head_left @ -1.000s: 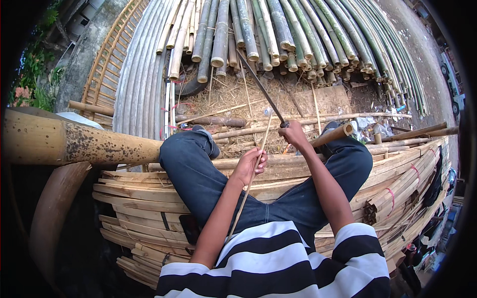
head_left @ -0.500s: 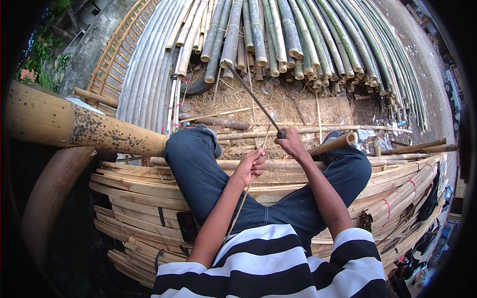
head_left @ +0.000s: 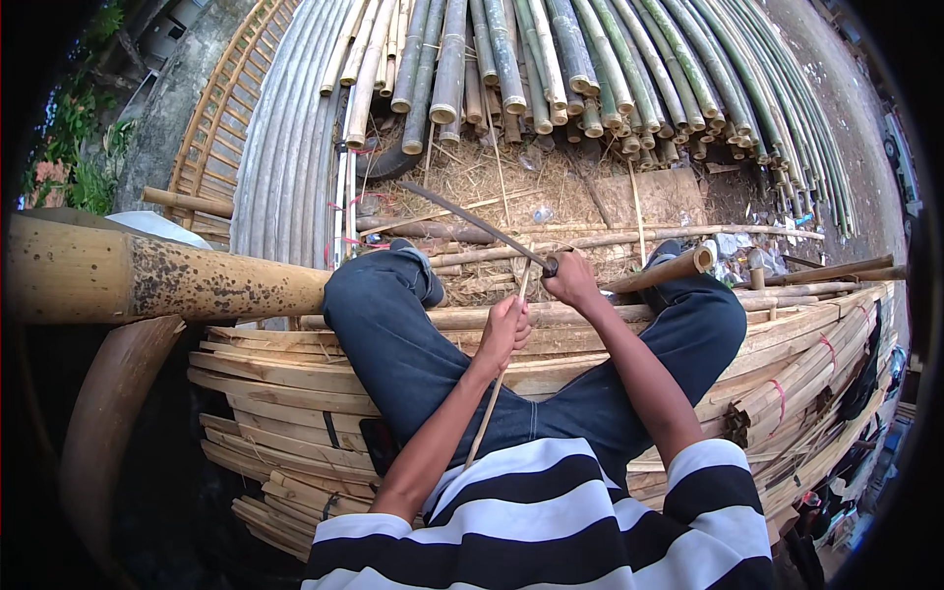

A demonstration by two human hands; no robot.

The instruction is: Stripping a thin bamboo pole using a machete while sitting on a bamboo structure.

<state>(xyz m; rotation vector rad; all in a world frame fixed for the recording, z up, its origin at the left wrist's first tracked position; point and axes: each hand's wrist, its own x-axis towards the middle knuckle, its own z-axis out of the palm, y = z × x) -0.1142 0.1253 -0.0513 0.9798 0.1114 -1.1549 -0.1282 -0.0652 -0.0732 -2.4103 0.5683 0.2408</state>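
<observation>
Head view: the left hand (head_left: 504, 335) is closed around a thin bamboo strip (head_left: 486, 420), which slants up between the knees from the striped shirt (head_left: 531, 501), apparently so the torso steadies its lower end. The right hand (head_left: 572, 279) is wrapped around the handle of a long knife (head_left: 462, 215), its blade pointing up-left, probably held near the strip's tip for control; contact is unclear. Both forearms angle inward, the right wrist farther forward.

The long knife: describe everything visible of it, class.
The long knife has a narrow, dark grey, metal-looking blade and a dark handle, mostly hidden in the right hand. It slants forward and leftward, its tip over straw-strewn ground. Near the handle, the blade overlaps a thin pale stick in view; contact is unclear.
</observation>
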